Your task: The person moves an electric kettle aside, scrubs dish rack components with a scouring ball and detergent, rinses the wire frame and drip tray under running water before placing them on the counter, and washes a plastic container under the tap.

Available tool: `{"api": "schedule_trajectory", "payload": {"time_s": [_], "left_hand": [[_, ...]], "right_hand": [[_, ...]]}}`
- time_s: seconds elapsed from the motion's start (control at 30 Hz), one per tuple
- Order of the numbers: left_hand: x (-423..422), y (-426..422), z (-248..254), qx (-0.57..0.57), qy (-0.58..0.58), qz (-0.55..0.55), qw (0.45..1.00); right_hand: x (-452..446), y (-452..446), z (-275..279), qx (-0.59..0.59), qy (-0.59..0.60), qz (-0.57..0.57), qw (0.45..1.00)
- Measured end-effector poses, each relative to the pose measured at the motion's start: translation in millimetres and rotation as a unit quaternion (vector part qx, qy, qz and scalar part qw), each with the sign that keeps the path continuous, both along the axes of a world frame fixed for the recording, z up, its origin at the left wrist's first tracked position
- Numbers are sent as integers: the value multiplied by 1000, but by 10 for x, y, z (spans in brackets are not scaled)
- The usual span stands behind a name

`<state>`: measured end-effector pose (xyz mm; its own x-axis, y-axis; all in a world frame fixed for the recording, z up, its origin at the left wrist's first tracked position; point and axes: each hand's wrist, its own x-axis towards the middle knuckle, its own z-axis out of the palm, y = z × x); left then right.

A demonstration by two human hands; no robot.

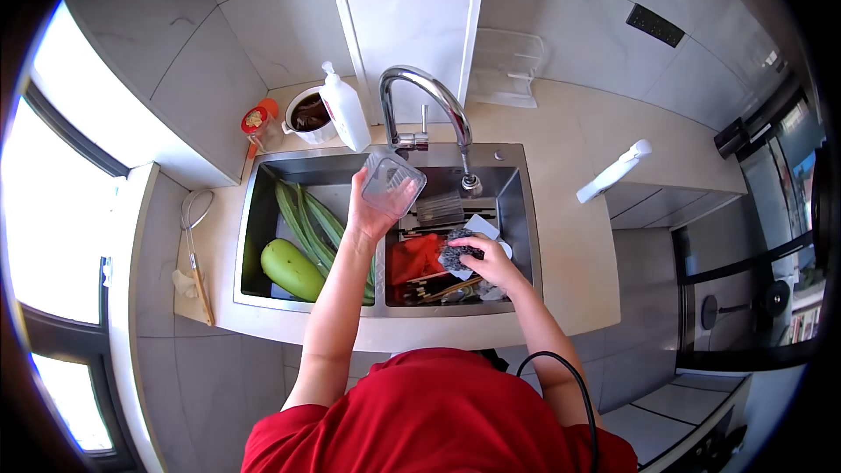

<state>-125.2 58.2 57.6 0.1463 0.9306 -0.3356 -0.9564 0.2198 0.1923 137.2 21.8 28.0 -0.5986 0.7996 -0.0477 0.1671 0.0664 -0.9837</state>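
My left hand is closed around a clear plastic container, held up over the divider of the double sink. In my right hand is a dark grey scouring pad, above the right basin. Beneath it lie a red cloth or bag, chopsticks and white pieces I cannot fully make out. Another clear container sits at the back of that basin. Over it hangs the spout of the chrome faucet; whether water runs is unclear.
A green gourd and long ridged green vegetables fill the left basin. Behind stand a white pump bottle, a white pot and a red-lidded jar. A wire strainer lies left; a white handled object is right.
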Motion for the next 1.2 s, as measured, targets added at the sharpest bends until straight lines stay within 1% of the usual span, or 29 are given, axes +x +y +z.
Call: {"api": "schedule_trajectory", "payload": {"time_s": [0.07,0.1,0.17,0.2,0.23,0.27,0.33,0.47,0.5,0.53,0.6,0.67,0.7,0.73,0.77,0.8,0.87,0.9,0.97,1.0,1.07,1.1,1.13,1.2], "left_hand": [[155,-28,71,51,-2,18,999],[208,-45,86,58,-38,2,998],[370,-54,209,44,-51,5,998],[441,-50,244,31,-63,7,998],[472,-11,181,57,-58,9,997],[497,7,165,57,-57,12,997],[555,19,140,35,-64,-6,997],[675,-20,155,47,-65,13,997],[703,-46,145,47,-65,16,997],[728,-77,131,46,-61,24,997],[733,-116,98,44,-57,37,997],[711,-134,39,46,-101,-14,994],[718,-145,16,45,-101,-11,994],[727,-153,-6,25,-94,-15,995],[733,-164,-26,6,-88,-20,996],[737,-173,-49,4,-88,-18,996],[751,-170,-97,-23,-85,-26,996],[763,-161,-122,-24,-85,-25,996],[786,-141,-185,-58,-84,-8,995],[796,-127,-236,-58,-84,-6,995],[807,-90,-359,-65,-33,34,997],[795,-60,-456,-65,-32,36,997],[780,-33,-540,-47,-45,41,997],[753,-37,-648,-29,-59,48,997]], "right_hand": [[138,39,-340,116,-70,-67,989],[204,89,-641,126,-83,-92,984],[279,127,-912,137,-108,-90,980],[309,130,-947,148,-132,-90,976],[343,139,-975,141,-157,-44,977],[371,142,-1003,142,-156,-42,977],[424,139,-989,144,-336,55,929],[465,203,-935,176,-336,39,925],[410,149,-807,188,-390,28,901],[417,123,-749,189,-390,31,901],[430,77,-685,253,-350,27,902],[467,208,-678,240,-367,39,898],[500,348,-720,239,-305,-49,921],[478,485,-632,236,-239,-136,932],[489,641,-529,223,-177,-163,945],[456,780,-279,209,-114,-189,953],[367,1032,-85,249,-36,-191,949],[311,1113,9,249,-37,-190,949],[165,1183,141,308,-15,-140,941],[118,1175,139,308,-14,-139,941],[21,1156,139,288,-7,-80,954],[-15,1115,108,252,0,-83,964],[-37,1044,188,242,0,-70,968],[-82,907,224,253,21,-60,965]]}}
